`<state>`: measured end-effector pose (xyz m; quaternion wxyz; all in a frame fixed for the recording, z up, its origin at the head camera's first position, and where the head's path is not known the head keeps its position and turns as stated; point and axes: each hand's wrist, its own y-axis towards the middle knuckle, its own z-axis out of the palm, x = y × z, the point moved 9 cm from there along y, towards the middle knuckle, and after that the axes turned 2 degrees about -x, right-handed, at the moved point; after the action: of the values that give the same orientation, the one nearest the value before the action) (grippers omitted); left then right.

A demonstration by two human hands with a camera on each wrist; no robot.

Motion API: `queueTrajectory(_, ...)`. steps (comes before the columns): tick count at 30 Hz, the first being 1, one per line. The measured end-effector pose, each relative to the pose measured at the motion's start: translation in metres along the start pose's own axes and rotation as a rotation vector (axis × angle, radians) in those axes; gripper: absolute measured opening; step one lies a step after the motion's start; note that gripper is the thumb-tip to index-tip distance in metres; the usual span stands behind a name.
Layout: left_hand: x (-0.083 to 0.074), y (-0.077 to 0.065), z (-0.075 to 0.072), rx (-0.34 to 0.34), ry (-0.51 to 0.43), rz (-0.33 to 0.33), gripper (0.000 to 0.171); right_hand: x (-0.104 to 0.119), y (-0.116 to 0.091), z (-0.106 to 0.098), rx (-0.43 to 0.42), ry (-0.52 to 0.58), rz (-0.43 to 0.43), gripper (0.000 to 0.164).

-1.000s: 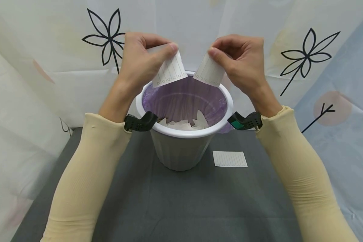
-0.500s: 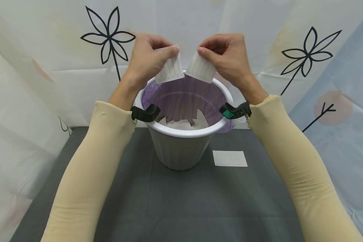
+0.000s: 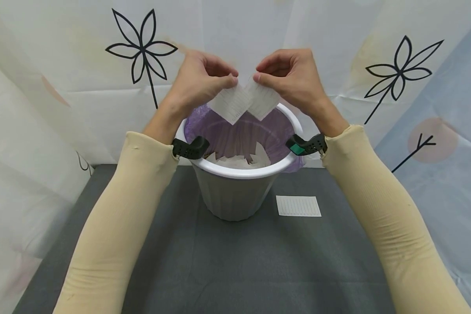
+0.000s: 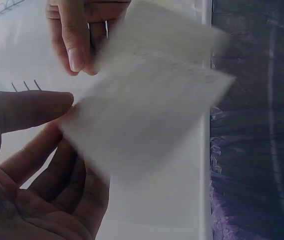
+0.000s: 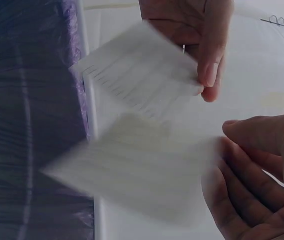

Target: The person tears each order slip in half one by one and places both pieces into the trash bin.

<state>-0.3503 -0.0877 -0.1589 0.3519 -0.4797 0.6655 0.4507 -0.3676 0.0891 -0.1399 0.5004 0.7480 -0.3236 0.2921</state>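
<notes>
Two lined white paper pieces tilt over the bin mouth in the head view, blurred in both wrist views. The left paper piece is just below the fingertips of my left hand. Beside it, the right paper piece has its upper edge by the fingertips of my right hand. On both hands, thumb and forefinger stand slightly parted, with the paper at the tips. Below is a white bin with a purple liner. Scraps of white paper lie inside it.
A lined white card lies on the dark grey tabletop, right of the bin. White cloth with flower drawings hangs behind. Each wrist wears a black strap.
Both hands came closer together, then lowered slightly. Thumbs and forefingers have parted from their pinch. The two paper pieces have dropped a little and turned to a diagonal.
</notes>
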Motion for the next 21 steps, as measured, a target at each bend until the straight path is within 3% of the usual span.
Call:
queueTrajectory(13, -0.004, -0.006, 0.002, 0.032, 0.047, 0.003, 0.026, 0.004, -0.004, 0.001, 0.025, 0.003, 0.017, 0.011)
queueTrajectory(21, -0.006, -0.021, -0.005, 0.024, 0.066, 0.038, 0.025, 0.014, -0.016, -0.008, 0.027, -0.028, 0.000, 0.013)
